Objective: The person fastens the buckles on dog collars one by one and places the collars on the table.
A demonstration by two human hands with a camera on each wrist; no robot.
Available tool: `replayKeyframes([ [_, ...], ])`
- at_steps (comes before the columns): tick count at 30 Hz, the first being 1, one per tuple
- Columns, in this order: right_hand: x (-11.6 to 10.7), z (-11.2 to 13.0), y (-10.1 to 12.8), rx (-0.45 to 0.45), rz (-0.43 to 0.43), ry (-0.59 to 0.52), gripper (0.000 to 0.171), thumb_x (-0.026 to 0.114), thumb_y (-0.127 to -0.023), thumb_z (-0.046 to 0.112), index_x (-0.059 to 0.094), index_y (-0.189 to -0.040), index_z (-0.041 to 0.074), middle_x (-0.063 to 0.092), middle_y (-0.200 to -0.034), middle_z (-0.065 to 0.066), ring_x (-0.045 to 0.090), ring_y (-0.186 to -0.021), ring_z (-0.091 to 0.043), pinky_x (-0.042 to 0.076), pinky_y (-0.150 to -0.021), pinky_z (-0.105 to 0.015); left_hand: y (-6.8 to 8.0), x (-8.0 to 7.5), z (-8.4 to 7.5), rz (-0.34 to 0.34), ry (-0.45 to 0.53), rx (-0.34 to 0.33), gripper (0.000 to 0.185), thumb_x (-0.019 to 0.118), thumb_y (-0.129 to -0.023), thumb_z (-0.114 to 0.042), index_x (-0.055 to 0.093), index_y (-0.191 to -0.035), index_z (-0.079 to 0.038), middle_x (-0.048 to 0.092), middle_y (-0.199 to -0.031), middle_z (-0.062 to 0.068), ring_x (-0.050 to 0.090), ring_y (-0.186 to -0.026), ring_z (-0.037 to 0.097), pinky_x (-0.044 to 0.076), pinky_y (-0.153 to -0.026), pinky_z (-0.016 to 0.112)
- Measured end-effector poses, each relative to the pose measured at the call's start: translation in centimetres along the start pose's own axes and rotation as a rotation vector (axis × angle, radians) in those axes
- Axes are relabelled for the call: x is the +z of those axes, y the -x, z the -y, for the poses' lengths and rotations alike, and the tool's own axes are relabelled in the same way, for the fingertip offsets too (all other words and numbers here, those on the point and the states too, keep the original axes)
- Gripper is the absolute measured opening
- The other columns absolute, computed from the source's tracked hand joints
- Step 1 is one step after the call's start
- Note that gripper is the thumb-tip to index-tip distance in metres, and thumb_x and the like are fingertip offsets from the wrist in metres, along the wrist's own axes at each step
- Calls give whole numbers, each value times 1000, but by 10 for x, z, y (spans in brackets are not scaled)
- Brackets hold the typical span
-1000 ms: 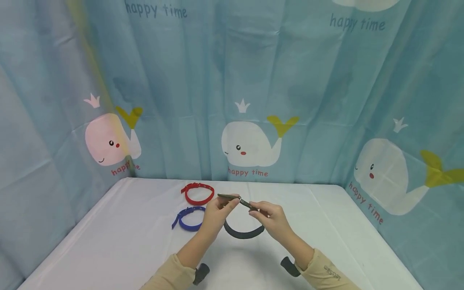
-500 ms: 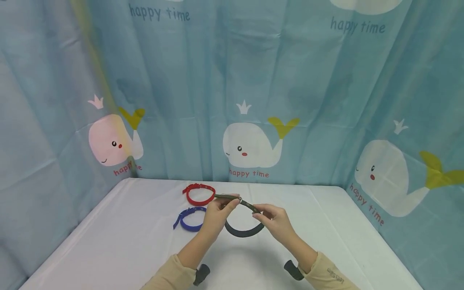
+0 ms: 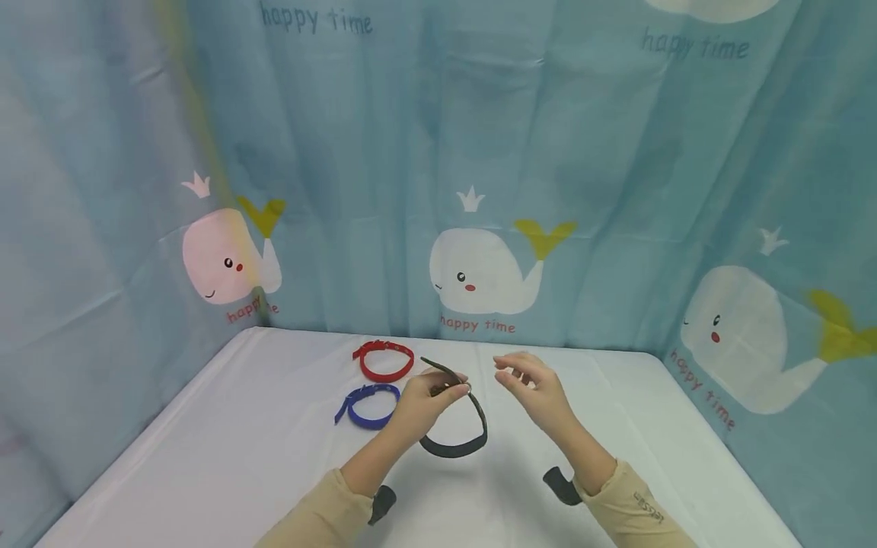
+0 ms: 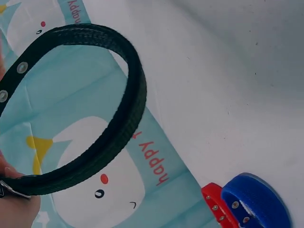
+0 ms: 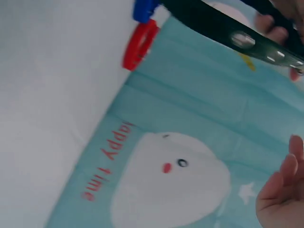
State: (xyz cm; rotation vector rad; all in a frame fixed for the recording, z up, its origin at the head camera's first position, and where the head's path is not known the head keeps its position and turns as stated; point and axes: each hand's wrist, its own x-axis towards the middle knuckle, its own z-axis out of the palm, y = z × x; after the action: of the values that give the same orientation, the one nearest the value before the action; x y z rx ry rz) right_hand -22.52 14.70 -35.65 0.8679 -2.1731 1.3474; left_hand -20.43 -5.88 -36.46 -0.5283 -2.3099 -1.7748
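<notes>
Left hand (image 3: 423,402) raised above the bench (image 3: 205,457), fingers (image 3: 452,383) pinching the black collar (image 3: 457,445) at its buckle end, near the metal ring. Loop hanging below and to the right of that hand, clear of the bench top, free tip poking up and back toward the curtain (image 3: 617,190). Seen from the left wrist, the same collar (image 4: 111,135) arcing across the view, woven strap with metal eyelets along one end, buckle end tucked against the fingertips at the lower left.

Right hand (image 3: 534,388) just beside the collar but apart from it, fingers loosely spread and half curled, holding nothing; same relaxed open palm (image 5: 282,194) in the right wrist view, with the strap (image 5: 228,33) passing above it.

Red collar (image 3: 384,361) and blue collar (image 3: 370,405) lying closed on the bench behind and left of the left hand, near each other.

Probably light and limp: webbing that keeps a soft curve yet flops when held by one end, not fragile, not slippery on its woven face. Best gripped flat between thumb and forefinger near the buckle or at the free tip; metal hardware likely slicker than the strap.
</notes>
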Motion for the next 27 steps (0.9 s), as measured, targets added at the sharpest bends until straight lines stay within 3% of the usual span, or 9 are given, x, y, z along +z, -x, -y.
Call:
replayKeyframes([
  [6,-5,21,-25,-81,256,61,27,73,-86,9,71,-112,3,57,-98,0,43,-94,-16,40,-76,-34,-4,9,-3,142,-79,-21,26,70,-91,-24,72,-103,-1,65,-104,10,64,-95,26,54,-78,39],
  [14,-2,29,-35,-73,450,74,14,74,-85,10,75,-98,5,53,-93,2,42,-91,-15,39,-77,-33,1,10,-2,203,-119,-23,25,71,-90,-20,71,-104,1,68,-99,10,66,-92,27,55,-76,38],
  [21,-2,28,-41,-66,503,28,14,73,-86,10,73,-98,3,56,-89,3,43,-86,-12,38,-73,-30,1,7,-1,229,-127,9,24,71,-90,-19,70,-105,0,70,-100,10,67,-93,28,55,-78,37],
  [27,-3,25,-42,87,433,-105,12,67,-91,8,66,-101,2,59,-89,0,53,-80,-13,46,-69,-28,0,6,2,203,-138,-13,21,71,-90,-19,69,-100,-1,68,-95,7,66,-89,25,55,-77,38],
])
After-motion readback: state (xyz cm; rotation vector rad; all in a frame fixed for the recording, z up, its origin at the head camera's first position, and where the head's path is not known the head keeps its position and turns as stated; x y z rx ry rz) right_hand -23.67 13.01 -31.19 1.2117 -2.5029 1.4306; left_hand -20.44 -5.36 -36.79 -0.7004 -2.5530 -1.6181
